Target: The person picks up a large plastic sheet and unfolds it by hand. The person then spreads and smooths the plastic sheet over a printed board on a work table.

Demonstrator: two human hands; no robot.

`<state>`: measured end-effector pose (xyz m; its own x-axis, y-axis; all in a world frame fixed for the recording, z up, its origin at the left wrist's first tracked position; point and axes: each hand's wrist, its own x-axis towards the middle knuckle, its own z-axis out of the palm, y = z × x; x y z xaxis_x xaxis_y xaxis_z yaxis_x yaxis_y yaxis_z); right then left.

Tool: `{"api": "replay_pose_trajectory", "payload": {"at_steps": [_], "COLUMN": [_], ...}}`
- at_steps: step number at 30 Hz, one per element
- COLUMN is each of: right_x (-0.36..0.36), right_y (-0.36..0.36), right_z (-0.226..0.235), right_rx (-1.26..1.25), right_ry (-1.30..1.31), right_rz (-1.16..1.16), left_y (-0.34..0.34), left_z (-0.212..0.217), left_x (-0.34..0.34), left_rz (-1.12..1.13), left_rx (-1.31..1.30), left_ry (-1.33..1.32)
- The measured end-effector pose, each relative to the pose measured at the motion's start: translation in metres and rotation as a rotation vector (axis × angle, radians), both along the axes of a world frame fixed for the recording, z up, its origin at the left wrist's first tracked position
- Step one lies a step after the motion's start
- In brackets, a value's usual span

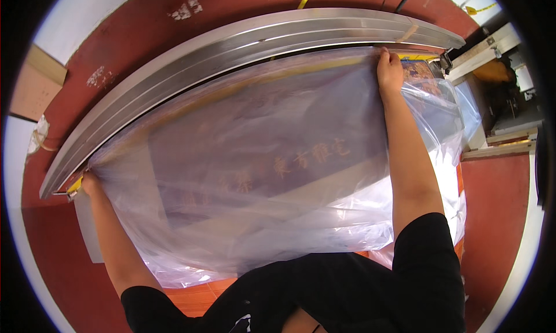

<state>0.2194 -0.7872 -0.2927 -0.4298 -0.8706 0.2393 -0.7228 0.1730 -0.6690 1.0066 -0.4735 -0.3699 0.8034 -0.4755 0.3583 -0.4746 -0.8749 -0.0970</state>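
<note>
A large clear plastic sheet [313, 217] lies spread in front of me, wrinkled and shiny toward my body. Through it shows a dark panel [266, 124] with a row of lighter written characters. At the sheet's far left corner, my left hand [88, 183] is closed on its edge. My right hand [390, 72] grips the far edge on the right side, its fingers curled. Both arms are stretched forward, and the edge between the hands runs along a long silver metal bar [260, 37]. The fingertips of my left hand are partly hidden.
Yellow strips [414, 57] show beneath the metal bar near its ends. A patterned brown item [420, 72] lies beside my right wrist. To the right stands a pale frame [489, 52] with machine parts. The floor [498, 229] is dark red; a cardboard-coloured box [37, 81] is at far left.
</note>
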Motion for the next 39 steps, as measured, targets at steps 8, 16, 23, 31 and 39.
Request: {"api": "replay_pose_trajectory", "payload": {"at_steps": [8,16,23,31,39], "right_x": [-0.011,-0.02,0.019,0.09,0.084], "right_y": [0.007,-0.003,0.032,0.19,0.205], "right_z": [0.008,-0.002,0.035,0.025,0.014], "right_rx": [-0.043,-0.061,-0.429,-0.088,-0.086], "right_ry": [0.067,0.028,0.019,0.626,0.556], "right_rz": [-0.082,-0.035,0.335,1.296,1.349], "left_y": [-0.056,-0.021,-0.006,0.096,-0.144], "left_z": [0.011,0.063,0.102,0.138,0.113], "left_x": [-0.089,-0.127,-0.133,-0.145,-0.49], "left_rz": [-0.08,-0.129,-0.139,-0.342,-1.286], "left_rx": [-0.272,-0.649,-0.998,-0.153,-0.05], "left_ry": [0.481,1.001,1.455,0.714,0.88]}}
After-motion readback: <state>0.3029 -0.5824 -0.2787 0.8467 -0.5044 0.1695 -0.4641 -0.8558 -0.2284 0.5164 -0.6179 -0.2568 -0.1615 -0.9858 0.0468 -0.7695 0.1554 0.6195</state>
